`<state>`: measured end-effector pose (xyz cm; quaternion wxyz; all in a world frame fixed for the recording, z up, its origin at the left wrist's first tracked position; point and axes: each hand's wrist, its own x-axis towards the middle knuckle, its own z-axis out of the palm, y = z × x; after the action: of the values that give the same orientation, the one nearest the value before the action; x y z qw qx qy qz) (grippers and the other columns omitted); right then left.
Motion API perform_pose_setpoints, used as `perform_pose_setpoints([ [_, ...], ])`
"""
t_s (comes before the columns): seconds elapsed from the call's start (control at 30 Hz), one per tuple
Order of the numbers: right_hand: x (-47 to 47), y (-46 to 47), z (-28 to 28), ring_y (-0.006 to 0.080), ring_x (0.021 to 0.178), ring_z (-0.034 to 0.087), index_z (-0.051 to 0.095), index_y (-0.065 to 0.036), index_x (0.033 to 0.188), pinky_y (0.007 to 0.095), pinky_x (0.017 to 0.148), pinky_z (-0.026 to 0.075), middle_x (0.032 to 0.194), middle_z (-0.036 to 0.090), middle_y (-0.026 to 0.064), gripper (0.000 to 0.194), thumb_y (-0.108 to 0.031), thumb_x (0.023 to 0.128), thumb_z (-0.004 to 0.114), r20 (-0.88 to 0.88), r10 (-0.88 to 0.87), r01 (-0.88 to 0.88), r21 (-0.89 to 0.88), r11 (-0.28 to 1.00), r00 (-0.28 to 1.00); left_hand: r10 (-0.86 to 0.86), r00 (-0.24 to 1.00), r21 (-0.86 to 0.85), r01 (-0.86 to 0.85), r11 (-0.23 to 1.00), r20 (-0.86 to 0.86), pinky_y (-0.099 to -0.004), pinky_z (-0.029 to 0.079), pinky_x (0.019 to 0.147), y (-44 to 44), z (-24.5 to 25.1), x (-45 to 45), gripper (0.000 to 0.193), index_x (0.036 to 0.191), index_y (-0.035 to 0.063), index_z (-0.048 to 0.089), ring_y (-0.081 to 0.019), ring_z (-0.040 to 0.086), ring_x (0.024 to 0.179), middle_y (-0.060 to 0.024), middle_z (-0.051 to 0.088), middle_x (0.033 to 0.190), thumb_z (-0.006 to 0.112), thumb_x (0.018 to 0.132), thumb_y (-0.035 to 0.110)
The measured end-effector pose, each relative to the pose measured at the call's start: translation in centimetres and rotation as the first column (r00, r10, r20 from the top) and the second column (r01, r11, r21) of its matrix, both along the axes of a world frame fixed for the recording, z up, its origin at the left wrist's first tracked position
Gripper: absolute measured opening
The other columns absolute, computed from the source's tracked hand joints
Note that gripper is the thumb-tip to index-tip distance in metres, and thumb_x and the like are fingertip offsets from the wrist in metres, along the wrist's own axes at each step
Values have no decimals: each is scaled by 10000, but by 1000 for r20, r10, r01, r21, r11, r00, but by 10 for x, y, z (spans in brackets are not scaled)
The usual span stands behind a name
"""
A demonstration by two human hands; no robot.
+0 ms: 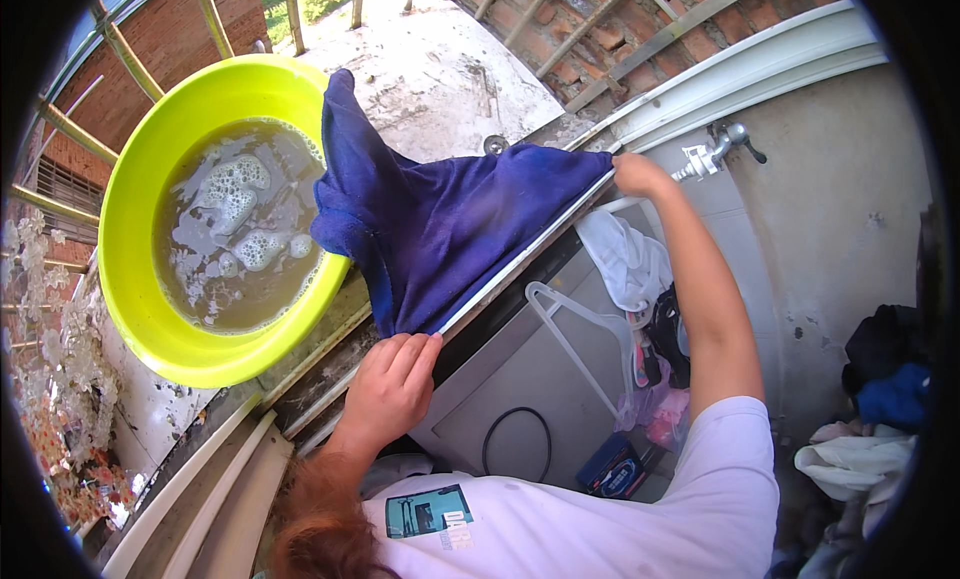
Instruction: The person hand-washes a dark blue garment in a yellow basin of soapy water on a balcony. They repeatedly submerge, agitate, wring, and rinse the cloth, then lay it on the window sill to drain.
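A dark blue cloth (457,219) is stretched between my two hands along the window sill. My left hand (394,384) grips its near edge, knuckles up, beside the metal window track (487,286). At the far end my right hand (637,175) pinches a corner, close to the wall tap. The cloth's other side drapes over the ledge, and its left folds lie against the rim of a yellow-green plastic basin (127,226). Murky grey-brown water with soap suds (232,196) partly fills the basin.
A tap (727,148) juts from the wall at the right. Below the sill are a white clothes hanger (577,346), a white cloth (622,260), a black loop (517,444) and a blue box (611,466). Clothes (862,459) lie lower right. Metal bars (127,58) enclose the ledge.
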<state>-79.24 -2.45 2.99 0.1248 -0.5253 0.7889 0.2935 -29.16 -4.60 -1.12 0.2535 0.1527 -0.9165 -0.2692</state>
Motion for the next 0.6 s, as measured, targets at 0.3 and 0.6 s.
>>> perform_pose_setpoints([
  [0.3, 49, -9, -4, 267, 1049, 706, 459, 6, 1420, 395, 883, 551, 1155, 711, 172, 491, -93, 939, 455, -194, -472, 460, -104, 882, 860, 5, 1000, 29, -6, 1000, 15, -406, 500, 857, -1, 6, -5, 433, 1178, -24, 623, -312, 621, 954, -146, 635, 1063, 654, 746, -31],
  [0.6, -51, -29, -28, 121, 403, 408, 605, -62, 961, 329, 375, 349, 641, 583, 72, 253, -75, 903, 360, 186, -860, 873, 21, 487, 475, -9, 1000, 15, 9, 1000, -18, -391, 505, 860, -3, 1, -1, 473, 1195, -41, 611, -284, 616, 983, -136, 627, 1094, 647, 724, -26],
])
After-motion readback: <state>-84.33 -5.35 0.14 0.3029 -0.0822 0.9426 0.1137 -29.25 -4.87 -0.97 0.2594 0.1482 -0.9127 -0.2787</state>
